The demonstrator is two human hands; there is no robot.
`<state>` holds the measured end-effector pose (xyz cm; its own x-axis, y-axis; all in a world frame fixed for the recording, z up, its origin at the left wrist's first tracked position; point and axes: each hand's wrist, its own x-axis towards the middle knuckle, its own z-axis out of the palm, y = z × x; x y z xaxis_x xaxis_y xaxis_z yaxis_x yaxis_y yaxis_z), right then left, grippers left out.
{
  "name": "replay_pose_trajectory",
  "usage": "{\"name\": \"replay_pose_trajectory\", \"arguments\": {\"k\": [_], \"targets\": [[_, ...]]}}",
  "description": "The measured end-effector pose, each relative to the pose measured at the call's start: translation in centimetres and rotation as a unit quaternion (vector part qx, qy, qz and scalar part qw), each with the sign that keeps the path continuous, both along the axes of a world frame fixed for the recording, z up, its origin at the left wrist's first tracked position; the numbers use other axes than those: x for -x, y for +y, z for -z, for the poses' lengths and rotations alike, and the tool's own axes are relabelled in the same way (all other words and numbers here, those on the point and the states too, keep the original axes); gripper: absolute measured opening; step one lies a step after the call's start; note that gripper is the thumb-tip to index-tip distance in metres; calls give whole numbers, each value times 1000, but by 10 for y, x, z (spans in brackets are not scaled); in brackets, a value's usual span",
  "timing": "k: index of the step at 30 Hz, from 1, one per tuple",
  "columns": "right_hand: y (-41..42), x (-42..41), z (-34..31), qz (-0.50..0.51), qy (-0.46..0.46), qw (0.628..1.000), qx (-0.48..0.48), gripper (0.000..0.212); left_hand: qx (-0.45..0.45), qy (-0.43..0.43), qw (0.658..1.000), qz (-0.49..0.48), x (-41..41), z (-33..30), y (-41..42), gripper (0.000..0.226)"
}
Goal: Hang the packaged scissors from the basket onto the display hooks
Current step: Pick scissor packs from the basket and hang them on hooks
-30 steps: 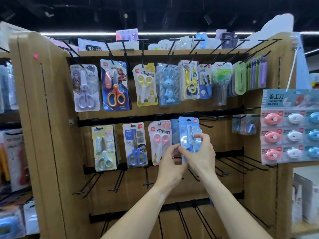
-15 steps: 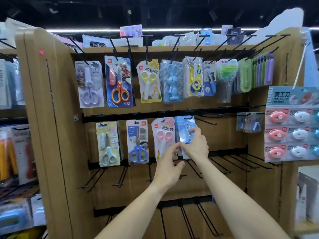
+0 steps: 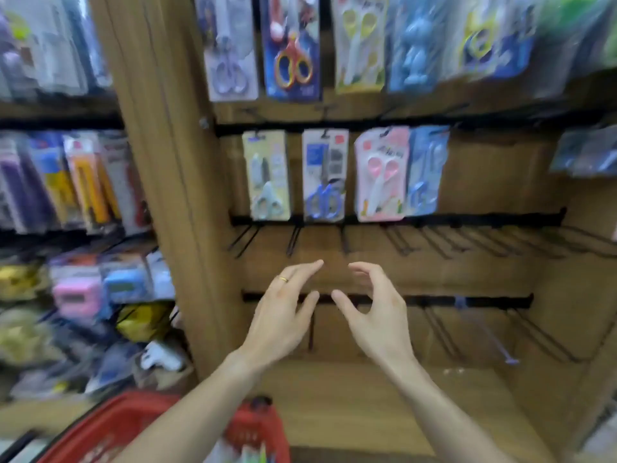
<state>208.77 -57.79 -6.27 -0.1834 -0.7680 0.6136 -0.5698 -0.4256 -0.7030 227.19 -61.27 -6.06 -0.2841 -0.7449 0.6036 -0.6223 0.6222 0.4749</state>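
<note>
The blue packaged scissors (image 3: 425,172) hang on a hook in the middle row, just right of a pink pack (image 3: 380,173). Both of my hands are below that row and hold nothing. My left hand (image 3: 283,315), with a ring on one finger, has its fingers stretched out. My right hand (image 3: 377,312) has its fingers loosely curved. They float in front of the bare black hooks (image 3: 434,240) of the lower rows. A red basket (image 3: 110,429) sits at the bottom left under my left forearm; its contents are mostly hidden and blurred.
The wooden display (image 3: 167,162) carries a top row of packaged scissors (image 3: 292,48) and two more packs (image 3: 267,175) at the middle left. Shelves of stationery (image 3: 66,182) fill the left side. Long bare hooks (image 3: 541,332) stick out at the lower right.
My right hand has let go of the blue pack, which now hangs on the hook. Both hands have dropped down from the middle row, and my view has tilted downward so the basket shows.
</note>
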Motion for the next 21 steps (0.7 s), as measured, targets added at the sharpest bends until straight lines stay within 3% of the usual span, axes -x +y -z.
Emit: {"name": "replay_pose_trajectory", "arguments": {"k": [5,12,18,21], "targets": [[35,-93,96,-130,8,984,-119,43,-81,-62,989,-105,-125,96,55,48],[75,-191,198,-237,56,936,-254,47,-195,-116,943,-242,-247,195,146,45],[103,-223,236,-254,105,911,-307,50,-274,-123,903,-307,-275,233,194,48],[116,-232,249,-257,146,901,-318,49,-295,-106,900,-304,-271,247,204,47]]}}
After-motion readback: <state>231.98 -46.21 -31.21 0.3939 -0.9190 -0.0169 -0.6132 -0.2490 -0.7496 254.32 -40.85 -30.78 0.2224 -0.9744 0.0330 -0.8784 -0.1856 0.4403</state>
